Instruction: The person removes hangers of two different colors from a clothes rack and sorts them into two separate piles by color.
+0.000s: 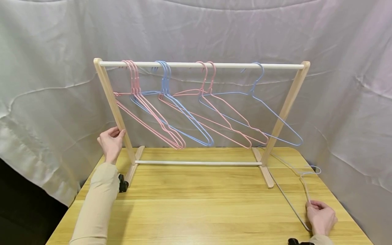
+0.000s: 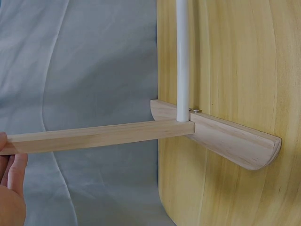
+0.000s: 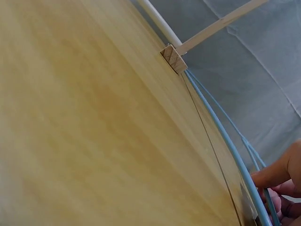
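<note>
Two hands at a wooden rack (image 1: 199,163), one on its frame and one on a loose hanger (image 1: 305,188)

The rack stands on a wood-grain table (image 1: 196,204), and its white top rail (image 1: 180,64) carries hangers in four sets. From left to right come a tight bunch of pink hangers (image 1: 134,81), overlapping too closely to count, a close bunch of blue hangers (image 1: 165,83), two pink hangers (image 1: 201,90) slightly apart from each other, and a single blue hanger (image 1: 252,91) near the right end of the rail. Their lower parts swing toward the right and cross one another in the head view.

The left hand (image 1: 111,143) pinches the left post (image 1: 109,93) partway up, thumb and fingers bent against the wood. Below it, the left foot (image 2: 235,136) rests on the table.

The right hand (image 1: 321,216) is low at the table's right side, fingers closed on the near part of the loose hanger, which looks blue in the right wrist view. That hanger's far end passes behind the right foot (image 1: 266,177) of the rack, and its hook points to the right. Whether it lies fully flat is hard to tell. A pale curtain (image 1: 196,34) hangs behind everything
</note>
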A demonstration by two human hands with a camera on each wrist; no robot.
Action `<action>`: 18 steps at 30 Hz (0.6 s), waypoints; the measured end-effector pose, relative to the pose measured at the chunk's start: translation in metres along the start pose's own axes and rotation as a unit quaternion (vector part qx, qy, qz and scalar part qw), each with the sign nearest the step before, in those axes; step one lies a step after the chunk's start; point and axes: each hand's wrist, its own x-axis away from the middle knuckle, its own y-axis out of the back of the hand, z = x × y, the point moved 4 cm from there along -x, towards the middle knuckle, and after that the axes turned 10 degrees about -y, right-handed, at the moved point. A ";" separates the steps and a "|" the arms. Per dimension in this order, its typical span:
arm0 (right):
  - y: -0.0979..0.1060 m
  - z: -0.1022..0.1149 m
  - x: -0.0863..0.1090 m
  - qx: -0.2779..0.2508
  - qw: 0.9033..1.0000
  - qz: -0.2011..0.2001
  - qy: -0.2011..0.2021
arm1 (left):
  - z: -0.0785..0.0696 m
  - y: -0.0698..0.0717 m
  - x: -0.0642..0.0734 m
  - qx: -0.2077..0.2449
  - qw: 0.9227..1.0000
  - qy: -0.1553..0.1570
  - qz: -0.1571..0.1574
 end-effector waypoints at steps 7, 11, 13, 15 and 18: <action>-0.002 0.000 -0.001 0.015 1.000 -0.009 0.005 | 0.001 0.000 0.000 -0.001 1.000 -0.001 -0.002; -0.003 0.001 -0.002 0.013 1.000 -0.017 0.010 | 0.001 0.000 0.000 -0.003 1.000 -0.003 -0.004; -0.003 0.003 -0.003 0.013 1.000 -0.013 0.011 | 0.001 0.000 0.000 -0.003 1.000 -0.003 -0.004; -0.001 0.006 -0.005 0.017 1.000 -0.009 0.016 | 0.001 0.000 0.000 -0.003 1.000 -0.003 -0.003; 0.003 0.018 -0.006 0.012 1.000 0.002 0.024 | 0.001 0.000 0.000 -0.006 1.000 0.000 -0.002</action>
